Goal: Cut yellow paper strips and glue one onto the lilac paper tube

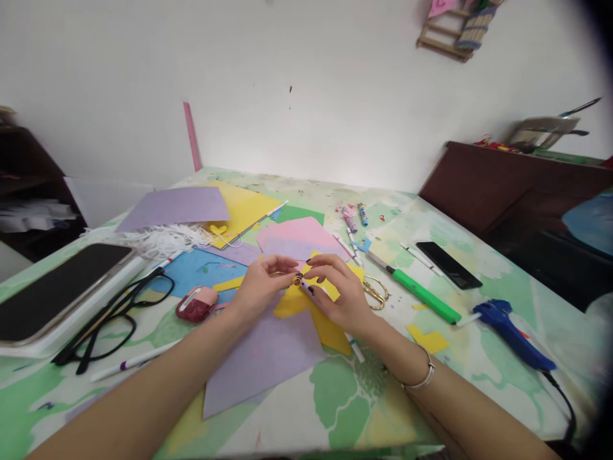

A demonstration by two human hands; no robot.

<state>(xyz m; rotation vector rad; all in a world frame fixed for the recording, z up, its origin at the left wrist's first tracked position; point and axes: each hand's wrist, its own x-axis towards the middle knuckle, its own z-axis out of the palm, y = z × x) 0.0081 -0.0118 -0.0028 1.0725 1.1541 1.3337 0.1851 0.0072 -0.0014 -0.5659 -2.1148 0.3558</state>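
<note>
My left hand point(265, 281) pinches a small yellow and black piece point(297, 279) between thumb and fingertips at the middle of the table. From the right, my right hand point(338, 291) meets it, its thumb and fingers bent around a small purple strip point(307, 289) with dark spots that touches the yellow and black piece. Below both hands lie yellow paper pieces point(330, 329) and a sheet of purple paper point(265, 358). Gold-handled scissors point(376, 292) rest just right of my right hand, their blades hidden.
A green cutter point(424, 295), a blue glue gun point(514, 335) with its cord and a black phone point(449, 264) lie right. Glasses point(129, 313), a tablet point(62, 287) and a red case point(196, 303) lie left. Coloured paper and markers point(355, 349) surround the hands.
</note>
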